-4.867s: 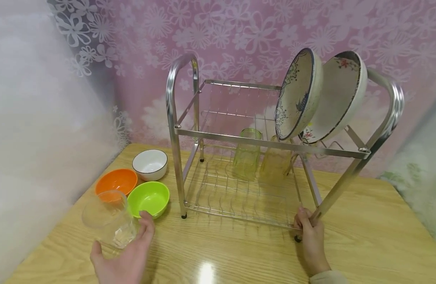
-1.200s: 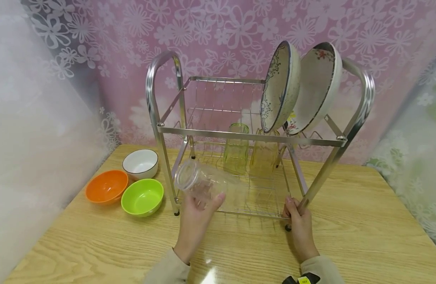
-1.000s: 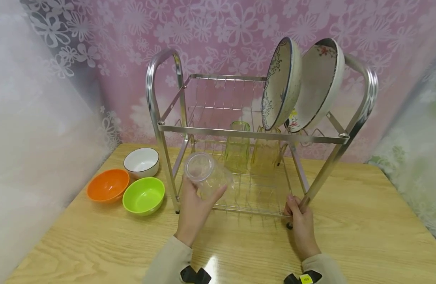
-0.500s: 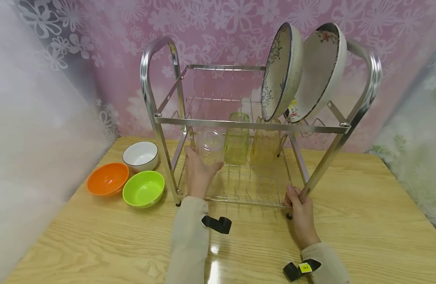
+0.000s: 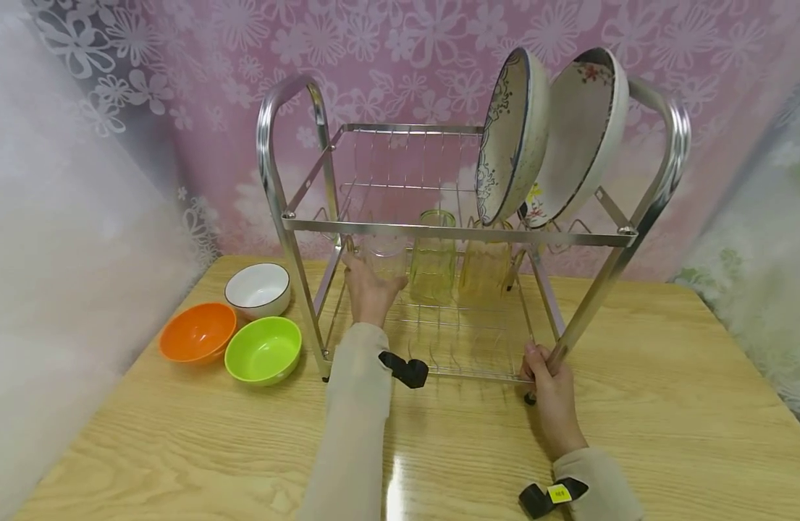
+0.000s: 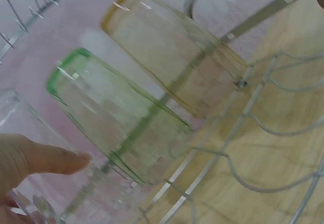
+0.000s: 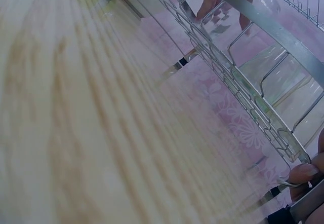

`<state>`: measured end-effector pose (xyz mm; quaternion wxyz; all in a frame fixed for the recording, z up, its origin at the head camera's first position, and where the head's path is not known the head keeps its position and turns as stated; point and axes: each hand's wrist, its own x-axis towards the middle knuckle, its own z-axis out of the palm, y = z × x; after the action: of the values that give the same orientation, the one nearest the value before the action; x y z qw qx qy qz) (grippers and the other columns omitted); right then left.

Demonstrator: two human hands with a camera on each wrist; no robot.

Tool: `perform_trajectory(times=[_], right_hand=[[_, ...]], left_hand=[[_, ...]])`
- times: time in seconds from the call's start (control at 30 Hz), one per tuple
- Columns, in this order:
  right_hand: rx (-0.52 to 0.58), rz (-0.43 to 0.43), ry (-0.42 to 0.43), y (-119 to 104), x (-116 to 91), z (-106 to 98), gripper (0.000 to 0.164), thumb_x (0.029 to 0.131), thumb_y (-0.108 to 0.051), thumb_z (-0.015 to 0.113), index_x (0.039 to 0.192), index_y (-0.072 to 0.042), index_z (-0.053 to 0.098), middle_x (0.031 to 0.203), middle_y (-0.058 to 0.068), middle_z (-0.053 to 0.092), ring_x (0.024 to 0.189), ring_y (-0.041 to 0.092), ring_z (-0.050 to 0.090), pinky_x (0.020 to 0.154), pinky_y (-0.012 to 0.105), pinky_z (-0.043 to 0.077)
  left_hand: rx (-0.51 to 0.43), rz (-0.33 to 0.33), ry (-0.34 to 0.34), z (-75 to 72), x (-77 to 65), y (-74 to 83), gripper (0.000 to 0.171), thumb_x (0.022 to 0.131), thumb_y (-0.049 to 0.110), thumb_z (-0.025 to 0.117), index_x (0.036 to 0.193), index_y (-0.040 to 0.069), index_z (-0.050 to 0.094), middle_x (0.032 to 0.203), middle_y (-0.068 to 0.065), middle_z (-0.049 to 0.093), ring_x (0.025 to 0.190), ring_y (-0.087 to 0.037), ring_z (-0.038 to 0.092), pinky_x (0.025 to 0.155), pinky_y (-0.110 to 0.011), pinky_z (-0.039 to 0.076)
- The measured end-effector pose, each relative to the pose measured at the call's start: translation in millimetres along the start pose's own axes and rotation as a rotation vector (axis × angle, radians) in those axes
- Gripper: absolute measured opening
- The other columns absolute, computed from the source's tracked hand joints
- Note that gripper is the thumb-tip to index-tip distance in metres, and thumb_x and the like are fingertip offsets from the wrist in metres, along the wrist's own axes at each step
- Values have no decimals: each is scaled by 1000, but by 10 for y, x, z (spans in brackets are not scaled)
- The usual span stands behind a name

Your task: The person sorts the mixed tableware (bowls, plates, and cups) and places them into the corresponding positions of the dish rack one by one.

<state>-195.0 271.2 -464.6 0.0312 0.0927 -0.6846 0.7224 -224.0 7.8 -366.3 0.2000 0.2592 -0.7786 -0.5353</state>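
Note:
My left hand (image 5: pixel 371 293) reaches into the lower tier of the metal dish rack (image 5: pixel 400 229), holding a clear drinking glass (image 5: pixel 388 265) between thumb and fingers. In the left wrist view the thumb (image 6: pixel 55 159) lies across the clear glass; most fingers are hidden. Beside it stand a green-tinted glass (image 5: pixel 434 264) and a yellow-tinted glass (image 5: pixel 484 271). At the lower front right corner, my right hand (image 5: pixel 554 398) grips the rack's frame; the right wrist view shows its fingertips (image 7: pixel 305 173) on the corner.
Two large patterned bowls, one blue-rimmed (image 5: pixel 536 137) and one floral (image 5: pixel 585 141), stand on edge in the upper tier. Left of the rack sit a white bowl (image 5: pixel 258 288), an orange bowl (image 5: pixel 198 333) and a green bowl (image 5: pixel 264 351) on the wooden table (image 5: pixel 178 449).
My left hand has carried the clear glass from the table's left side into the rack, turning it and moving it back beside the green glass. The right hand has kept its grip on the rack.

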Motion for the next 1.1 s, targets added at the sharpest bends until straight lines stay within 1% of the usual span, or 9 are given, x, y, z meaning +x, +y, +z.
perform_trajectory(times=[0.1, 0.27, 0.37, 0.47, 0.53, 0.67, 0.77, 0.93, 1.1], right_hand=[[7, -10, -3, 15, -24, 19, 43, 104, -24, 45, 69, -1, 34, 60, 4, 33, 57, 24, 28, 53, 37, 22], [16, -23, -19, 31, -49, 33, 44, 104, -24, 44, 68, 0, 34, 59, 9, 30, 55, 27, 23, 51, 41, 19], [13, -25, -23, 34, -55, 27, 44, 105, -23, 43, 69, 1, 34, 58, 7, 31, 54, 25, 23, 50, 40, 19], [16, -25, -25, 36, -57, 21, 44, 105, -23, 43, 69, 1, 34, 58, 2, 31, 53, 25, 23, 50, 40, 19], [18, -26, -22, 36, -57, 19, 44, 105, -23, 43, 69, 0, 34, 58, 1, 32, 53, 25, 23, 50, 40, 19], [16, -38, -35, 40, -47, 18, 43, 105, -22, 43, 69, 0, 34, 57, 2, 31, 53, 24, 23, 49, 37, 20], [11, -43, -39, 39, -48, 3, 43, 105, -22, 42, 69, 0, 32, 59, 4, 29, 54, 25, 23, 51, 37, 20], [3, -41, -16, 23, -46, -30, 42, 105, -22, 42, 70, 0, 32, 61, 4, 30, 57, 25, 26, 57, 38, 20], [4, -34, -25, 20, -15, -32, 43, 104, -24, 44, 71, 1, 34, 61, 2, 32, 56, 23, 27, 55, 39, 20]], left_hand=[[-12, -7, -5, 15, 51, -48, 97, 73, 10, 85, 143, 1, 18, 139, -30, 38, 129, -42, 41, 103, -47, 41], [8, -31, -19, 24, 131, -79, 109, 75, 13, 84, 150, 0, 6, 143, -33, 32, 133, -44, 36, 105, -49, 38], [13, -44, -34, 46, 180, -97, 107, 76, 15, 84, 149, -1, 7, 144, -32, 32, 133, -43, 36, 105, -49, 38], [22, -42, -36, 75, 235, -123, 104, 75, 16, 84, 148, -1, 11, 143, -32, 33, 133, -43, 36, 106, -49, 38], [37, -38, -37, 90, 263, -139, 105, 77, 18, 84, 149, -1, 9, 144, -32, 32, 133, -44, 36, 106, -49, 38], [36, -14, -22, 120, 294, -175, 107, 79, 22, 82, 151, 0, 5, 147, -31, 28, 136, -43, 33, 106, -50, 36], [7, 4, -24, 164, 311, -216, 101, 81, 22, 80, 150, 3, 9, 149, -28, 27, 136, -42, 32, 105, -50, 38], [-31, 10, -45, 232, 329, -268, 92, 79, 15, 81, 146, 7, 19, 148, -24, 28, 135, -42, 34, 102, -50, 41], [-12, 16, -33, 231, 359, -273, 91, 77, 15, 83, 145, 7, 23, 147, -24, 31, 134, -41, 36, 104, -49, 39]])
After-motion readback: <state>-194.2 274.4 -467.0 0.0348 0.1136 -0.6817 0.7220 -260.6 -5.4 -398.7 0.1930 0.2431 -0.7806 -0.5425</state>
